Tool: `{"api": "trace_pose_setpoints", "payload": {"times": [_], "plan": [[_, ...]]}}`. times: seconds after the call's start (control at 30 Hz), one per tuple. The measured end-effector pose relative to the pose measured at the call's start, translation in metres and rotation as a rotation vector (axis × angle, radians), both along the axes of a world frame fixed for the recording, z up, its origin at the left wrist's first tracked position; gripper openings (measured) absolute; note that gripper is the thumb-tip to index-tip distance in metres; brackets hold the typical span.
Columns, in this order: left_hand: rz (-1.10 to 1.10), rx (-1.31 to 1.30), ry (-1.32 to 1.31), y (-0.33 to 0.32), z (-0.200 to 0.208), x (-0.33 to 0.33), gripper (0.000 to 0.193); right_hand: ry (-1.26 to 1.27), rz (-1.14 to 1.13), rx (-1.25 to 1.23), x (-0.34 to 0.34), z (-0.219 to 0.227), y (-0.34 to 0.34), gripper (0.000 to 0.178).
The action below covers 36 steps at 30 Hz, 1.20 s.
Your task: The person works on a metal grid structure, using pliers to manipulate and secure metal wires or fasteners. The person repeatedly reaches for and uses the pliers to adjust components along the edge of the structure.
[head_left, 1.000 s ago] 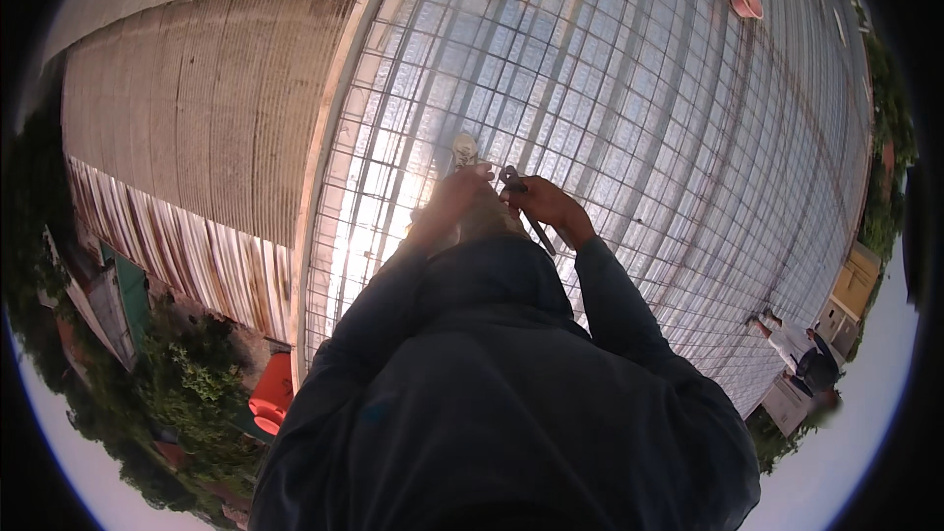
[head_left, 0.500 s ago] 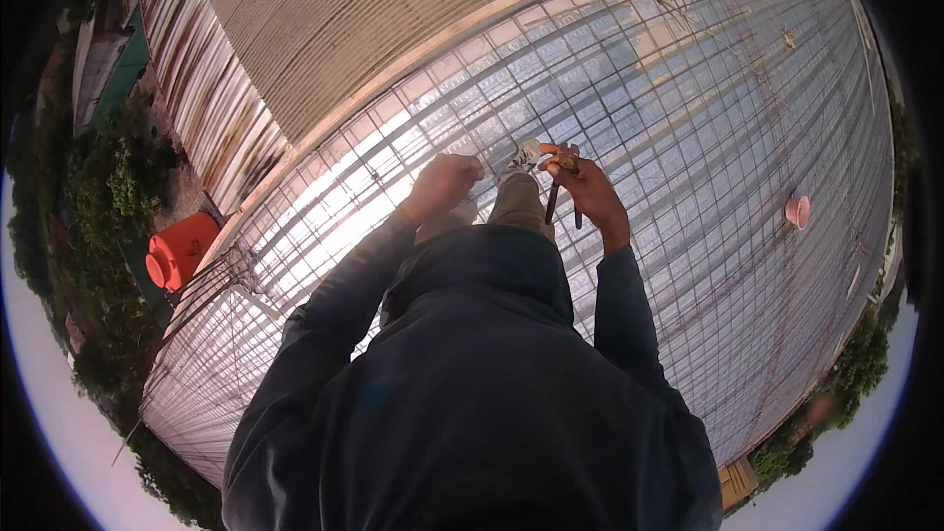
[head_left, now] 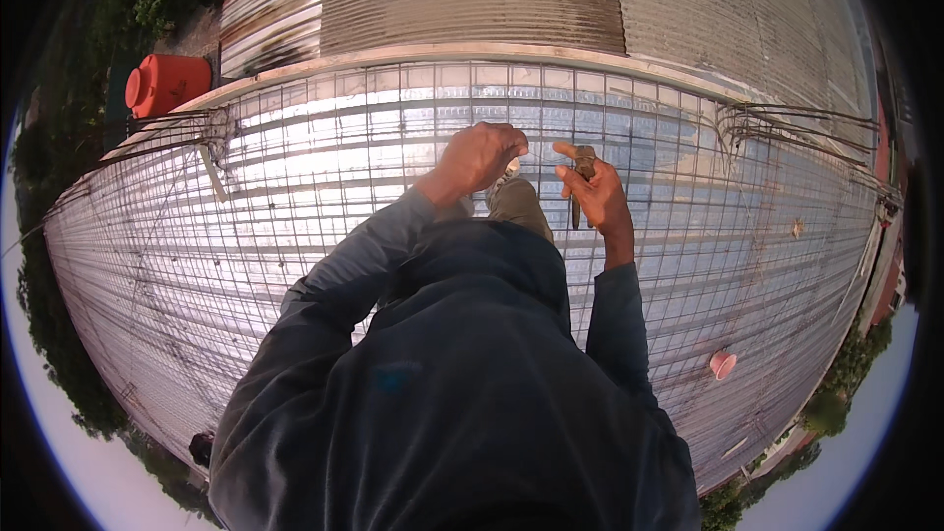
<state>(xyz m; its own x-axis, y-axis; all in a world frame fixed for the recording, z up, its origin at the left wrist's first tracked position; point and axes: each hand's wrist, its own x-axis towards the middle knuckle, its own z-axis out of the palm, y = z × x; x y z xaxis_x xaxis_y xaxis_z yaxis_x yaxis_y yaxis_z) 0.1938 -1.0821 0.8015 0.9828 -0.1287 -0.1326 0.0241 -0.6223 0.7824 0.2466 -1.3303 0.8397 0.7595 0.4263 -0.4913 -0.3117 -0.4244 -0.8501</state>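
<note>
Right grip (head_left: 602,199) holds 1 dark hand tool (head_left: 585,161) above the steel mesh (head_left: 678,230), tucked against the palm, apparently to leave the forefinger (head_left: 563,148) free, while the left grip (head_left: 480,155) curls narrow nearby, whether around anything I cannot tell.

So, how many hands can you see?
2. The left hand is curled, in the upper middle of the picture. The right hand is to the right of it, holding a dark tool. Any other hands may be hidden.
</note>
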Motion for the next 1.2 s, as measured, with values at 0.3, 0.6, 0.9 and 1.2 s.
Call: {"api": "trace_pose_setpoints", "payload": {"times": [0.3, 0.6, 0.9, 1.2], "plan": [[0.306, 0.156, 0.078, 0.04, -0.017, -0.043, 0.023, -0.029, -0.053, 0.054, 0.037, -0.042, -0.014, 0.019], [0.682, -0.886, 0.62, 0.036, -0.027, -0.078, 0.065, 0.012, 0.141, 0.071, 0.046, -0.033, 0.019, 0.017], [1.185, -1.596, 0.377, 0.122, -0.029, -0.075, 0.028, 0.058, 0.334, -0.028, -0.029, -0.052, 0.137, 0.027], [1.21, -1.431, 0.329, 0.231, -0.044, -0.116, 0.025, 0.123, 0.296, -0.131, -0.078, -0.051, 0.242, 0.027]]}}
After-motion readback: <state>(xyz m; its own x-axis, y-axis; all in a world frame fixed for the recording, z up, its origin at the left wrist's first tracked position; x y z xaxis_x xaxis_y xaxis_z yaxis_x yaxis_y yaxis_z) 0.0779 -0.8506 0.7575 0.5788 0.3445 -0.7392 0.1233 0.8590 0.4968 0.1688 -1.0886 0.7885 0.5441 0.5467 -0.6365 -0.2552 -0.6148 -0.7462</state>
